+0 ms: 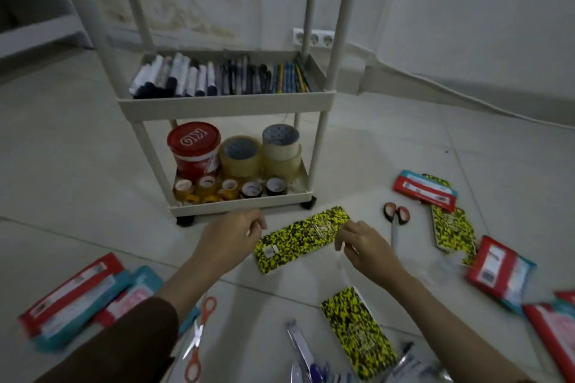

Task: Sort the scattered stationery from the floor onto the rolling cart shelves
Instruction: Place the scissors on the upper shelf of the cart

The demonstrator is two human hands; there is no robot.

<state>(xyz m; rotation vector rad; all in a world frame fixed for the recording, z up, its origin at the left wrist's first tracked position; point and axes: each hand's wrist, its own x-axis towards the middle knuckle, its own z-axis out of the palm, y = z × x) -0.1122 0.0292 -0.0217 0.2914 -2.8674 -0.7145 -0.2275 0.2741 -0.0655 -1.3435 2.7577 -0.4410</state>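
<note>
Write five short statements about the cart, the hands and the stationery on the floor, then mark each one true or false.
1. The red-lidded tub stands on the cart's lower shelf. True.
2. The pens lie on the lower shelf. False: they fill the shelf above.
3. The right hand pinches the yellow-and-black pack. True.
4. The orange-handled scissors are on the cart. False: they lie on the floor.
5. The left hand grips a tape roll. False: it holds no roll.

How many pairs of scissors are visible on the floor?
2. The orange-handled scissors lie beside the left forearm; the red-and-black scissors lie right of the right hand. More may hide in the blurred pile at the bottom edge.
</note>
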